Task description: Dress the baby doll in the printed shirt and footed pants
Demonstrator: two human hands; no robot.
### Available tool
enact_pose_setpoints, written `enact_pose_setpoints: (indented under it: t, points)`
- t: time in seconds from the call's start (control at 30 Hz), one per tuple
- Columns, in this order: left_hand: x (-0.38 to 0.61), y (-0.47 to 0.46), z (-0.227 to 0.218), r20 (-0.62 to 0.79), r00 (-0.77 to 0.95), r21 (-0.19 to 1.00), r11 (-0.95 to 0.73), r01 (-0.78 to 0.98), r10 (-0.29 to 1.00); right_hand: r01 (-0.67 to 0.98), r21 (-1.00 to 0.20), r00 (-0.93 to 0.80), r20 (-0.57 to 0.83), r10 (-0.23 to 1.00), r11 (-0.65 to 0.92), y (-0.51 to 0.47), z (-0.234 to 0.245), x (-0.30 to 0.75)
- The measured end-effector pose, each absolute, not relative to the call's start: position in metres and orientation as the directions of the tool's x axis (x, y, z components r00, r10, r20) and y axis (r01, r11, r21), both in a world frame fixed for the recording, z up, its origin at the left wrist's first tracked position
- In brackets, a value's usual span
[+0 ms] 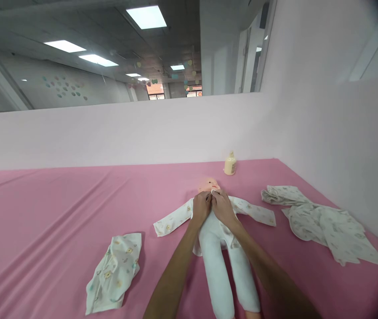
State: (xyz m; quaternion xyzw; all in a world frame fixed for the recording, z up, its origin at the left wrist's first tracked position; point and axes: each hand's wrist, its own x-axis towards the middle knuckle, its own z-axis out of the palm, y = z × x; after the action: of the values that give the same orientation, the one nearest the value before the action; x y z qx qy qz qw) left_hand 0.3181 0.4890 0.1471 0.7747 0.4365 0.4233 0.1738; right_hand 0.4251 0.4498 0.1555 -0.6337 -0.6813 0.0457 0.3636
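A baby doll (210, 182) lies on its back on the pink sheet, head away from me and legs towards me. It wears white leggings (216, 270) and a printed baby jacket (253, 211) whose sleeves spread out to both sides. At the doll's neck, my left hand (202, 206) and my right hand (222, 206) meet, fingers bent and pinched on the jacket's collar. A small white bit of the collar shows between the fingertips. My hands cover most of the doll's chest and chin.
Printed baby pants (114, 274) lie crumpled at the left. A heap of pale printed cloth (325, 226) lies at the right by the wall. A cream pump bottle (230, 164) stands behind the doll. The pink sheet (59, 212) has creases; a mirror or window (109, 53) spans the wall.
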Motion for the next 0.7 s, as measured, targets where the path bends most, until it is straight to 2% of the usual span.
enact_pose_setpoints:
  t: [0.1, 0.2, 0.37, 0.5, 0.57, 0.7]
  points:
    - [0.319, 0.489, 0.149, 0.487, 0.231, 0.675, -0.531, 0.512, 0.842, 0.781, -0.575, 0.052, 0.450, 0.891, 0.245, 0.451, 0.154, 0.421]
    - [0.319, 0.488, 0.150, 0.442, 0.207, 0.738, -0.485, 0.470, 0.873, 0.749, -0.622, 0.091, 0.441, 0.893, 0.231, 0.451, 0.152, 0.417]
    - [0.314, 0.491, 0.154, 0.310, 0.243, 0.864, -0.379, 0.331, 0.919, 0.669, -0.707, 0.103, 0.393, 0.914, 0.229, 0.451, 0.154, 0.416]
    - [0.304, 0.495, 0.159, 0.144, 0.298, 0.952, -0.214, 0.220, 0.944, 0.620, -0.744, 0.092, 0.386, 0.918, 0.250, 0.450, 0.157, 0.417]
    - [0.300, 0.496, 0.161, 0.079, 0.290, 0.969, -0.142, 0.201, 0.954, 0.611, -0.751, 0.101, 0.386, 0.917, 0.249, 0.449, 0.157, 0.416]
    - [0.298, 0.496, 0.161, 0.057, 0.264, 0.975, -0.110, 0.192, 0.963, 0.560, -0.801, 0.141, 0.343, 0.929, 0.211, 0.445, 0.158, 0.415]
